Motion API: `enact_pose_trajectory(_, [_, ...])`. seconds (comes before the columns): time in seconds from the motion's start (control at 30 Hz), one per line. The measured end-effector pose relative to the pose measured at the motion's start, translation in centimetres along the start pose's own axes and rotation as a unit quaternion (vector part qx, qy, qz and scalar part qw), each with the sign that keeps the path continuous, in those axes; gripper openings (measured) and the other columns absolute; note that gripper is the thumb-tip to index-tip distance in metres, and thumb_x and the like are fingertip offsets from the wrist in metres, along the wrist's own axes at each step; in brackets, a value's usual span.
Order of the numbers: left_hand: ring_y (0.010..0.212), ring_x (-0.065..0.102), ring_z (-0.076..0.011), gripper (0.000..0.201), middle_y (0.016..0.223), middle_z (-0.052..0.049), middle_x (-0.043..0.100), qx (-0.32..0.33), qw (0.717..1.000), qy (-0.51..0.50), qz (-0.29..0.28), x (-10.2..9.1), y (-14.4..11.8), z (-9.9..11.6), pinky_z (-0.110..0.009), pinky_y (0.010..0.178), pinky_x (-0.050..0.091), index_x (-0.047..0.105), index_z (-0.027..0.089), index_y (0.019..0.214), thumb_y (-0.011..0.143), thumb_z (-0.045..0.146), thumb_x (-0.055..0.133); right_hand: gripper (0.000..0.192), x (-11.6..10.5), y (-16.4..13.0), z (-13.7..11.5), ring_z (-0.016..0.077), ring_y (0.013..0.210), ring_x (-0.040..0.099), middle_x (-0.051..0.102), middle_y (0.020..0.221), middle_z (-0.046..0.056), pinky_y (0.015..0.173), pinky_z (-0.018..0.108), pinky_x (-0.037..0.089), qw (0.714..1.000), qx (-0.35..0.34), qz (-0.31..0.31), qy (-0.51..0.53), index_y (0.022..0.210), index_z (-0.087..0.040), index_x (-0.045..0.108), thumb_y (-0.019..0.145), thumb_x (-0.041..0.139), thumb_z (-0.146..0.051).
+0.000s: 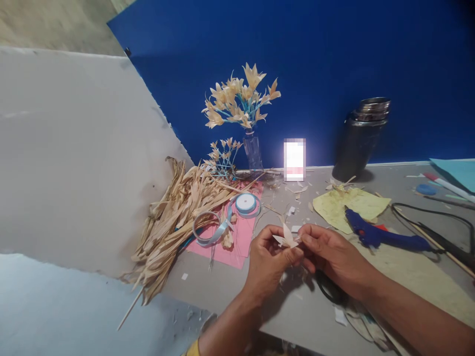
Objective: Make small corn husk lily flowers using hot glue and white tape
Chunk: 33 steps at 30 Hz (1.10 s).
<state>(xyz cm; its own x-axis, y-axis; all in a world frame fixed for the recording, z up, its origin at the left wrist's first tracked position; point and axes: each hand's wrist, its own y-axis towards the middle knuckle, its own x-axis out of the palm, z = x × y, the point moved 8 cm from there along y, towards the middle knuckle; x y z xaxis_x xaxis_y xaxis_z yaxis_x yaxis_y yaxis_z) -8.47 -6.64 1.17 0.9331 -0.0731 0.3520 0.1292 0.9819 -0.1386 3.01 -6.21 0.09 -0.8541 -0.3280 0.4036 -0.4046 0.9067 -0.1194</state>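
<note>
Low over the front of the table, my left hand (pixel 270 257) pinches a small pale corn-husk flower (pixel 286 238) between thumb and fingers. Its pointed petals spread upward. My right hand (pixel 330 249) is closed, thumb and forefinger pinching at the flower's right edge; the exact spot is partly hidden by the fingertips. A dark loop (pixel 328 289), perhaps a scissors handle, shows below my right hand. Left of my hands, a spool of light blue ribbon (pixel 245 202) lies on pink paper (pixel 237 254) with a loose ribbon end.
Dried corn husks (pixel 185 207) are heaped at left. Behind stand a glass vase (pixel 252 151) of husk flowers (pixel 237 96), a blurred bright screen (pixel 294 160) and a dark flask (pixel 359 141). At right lie a blue glue gun (pixel 386 237), its cord, and yellow paper (pixel 349 202). Scraps litter the table.
</note>
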Motion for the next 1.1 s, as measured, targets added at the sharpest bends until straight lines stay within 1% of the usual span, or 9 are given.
enact_pose_trajectory(0.07, [0.057,0.066,-0.0155,0.039,0.068,-0.001,0.071,0.003,1.000,0.009,0.000,-0.2,0.0,0.0,-0.026,0.059,0.049,0.065,0.018,0.086,0.063,0.031,0.094,0.042,-0.2,0.0,-0.4,0.0128,0.055,0.050,0.064,0.069,-0.001,0.054,0.025,0.038,0.999,-0.015,0.013,-0.025,0.082,-0.022,0.064,0.085,0.074,-0.062])
enact_pose_trajectory(0.17, [0.068,0.066,-0.0164,0.035,0.075,-0.004,0.072,0.012,0.999,0.035,0.014,-0.8,0.1,0.2,-0.028,0.066,0.050,0.074,0.017,0.087,0.064,0.035,0.094,0.039,-0.9,-0.2,-1.7,0.0147,0.061,0.053,0.066,0.074,0.001,0.056,0.026,0.041,0.987,-0.065,0.062,-0.132,0.083,-0.022,0.070,0.086,0.073,-0.061])
enact_pose_trajectory(0.27, [0.064,0.060,-0.0138,0.036,0.070,-0.004,0.069,0.006,0.999,0.038,0.015,-1.2,0.2,0.0,-0.027,0.065,0.046,0.080,0.015,0.084,0.064,0.041,0.093,0.038,-1.1,-0.4,-2.9,0.0179,0.067,0.056,0.068,0.075,0.003,0.059,0.029,0.044,0.962,-0.112,0.099,-0.229,0.082,-0.023,0.074,0.086,0.072,-0.061])
enact_pose_trajectory(0.37, [0.058,0.055,-0.0118,0.039,0.064,-0.004,0.065,-0.015,1.000,0.009,0.010,-1.3,0.5,-0.5,-0.027,0.062,0.043,0.080,0.012,0.079,0.061,0.043,0.095,0.037,-1.0,-0.5,-3.2,0.0196,0.069,0.059,0.068,0.073,0.002,0.061,0.030,0.046,0.952,-0.128,0.094,-0.263,0.080,-0.023,0.075,0.087,0.070,-0.060])
enact_pose_trajectory(0.57, [0.053,0.050,-0.0086,0.040,0.062,-0.001,0.061,-0.055,0.997,-0.053,0.015,-1.4,0.9,-1.4,-0.025,0.057,0.039,0.074,0.011,0.070,0.051,0.036,0.099,0.032,-0.9,-0.3,-2.8,0.0193,0.073,0.062,0.071,0.077,0.002,0.068,0.029,0.048,0.950,-0.130,0.069,-0.276,0.083,-0.023,0.076,0.091,0.067,-0.053])
enact_pose_trajectory(0.77, [0.052,0.053,-0.0088,0.048,0.059,0.002,0.062,-0.073,0.995,-0.060,0.022,-1.4,0.8,-1.7,-0.023,0.055,0.039,0.064,0.015,0.065,0.042,0.032,0.102,0.028,-0.3,-0.3,-2.8,0.0202,0.075,0.062,0.072,0.078,0.002,0.071,0.030,0.048,0.954,-0.128,0.048,-0.268,0.080,-0.023,0.075,0.090,0.068,-0.048])
enact_pose_trajectory(0.87, [0.053,0.051,-0.0077,0.051,0.057,0.004,0.059,-0.053,0.997,-0.061,0.013,-1.2,0.8,-1.3,-0.023,0.056,0.038,0.059,0.015,0.060,0.041,0.033,0.103,0.028,-0.1,-0.5,-2.7,0.0205,0.076,0.063,0.073,0.079,0.002,0.073,0.030,0.047,0.957,-0.122,0.038,-0.260,0.081,-0.023,0.076,0.091,0.067,-0.048])
enact_pose_trajectory(1.0, [0.055,0.049,-0.0073,0.049,0.058,0.005,0.056,-0.022,0.999,-0.044,0.001,-1.1,0.8,-0.6,-0.022,0.056,0.037,0.058,0.015,0.056,0.043,0.033,0.102,0.028,0.0,-0.8,-2.8,0.0208,0.079,0.064,0.074,0.083,0.003,0.075,0.031,0.048,0.960,-0.119,0.025,-0.251,0.084,-0.023,0.077,0.091,0.067,-0.049])
enact_pose_trajectory(1.1, [0.055,0.049,-0.0074,0.050,0.058,0.005,0.055,-0.019,0.999,-0.037,-0.002,-0.9,0.8,-0.4,-0.022,0.056,0.038,0.058,0.015,0.056,0.043,0.033,0.102,0.030,0.1,-0.9,-2.9,0.0207,0.079,0.064,0.073,0.083,0.003,0.075,0.030,0.048,0.961,-0.120,0.018,-0.249,0.083,-0.023,0.076,0.092,0.066,-0.050])
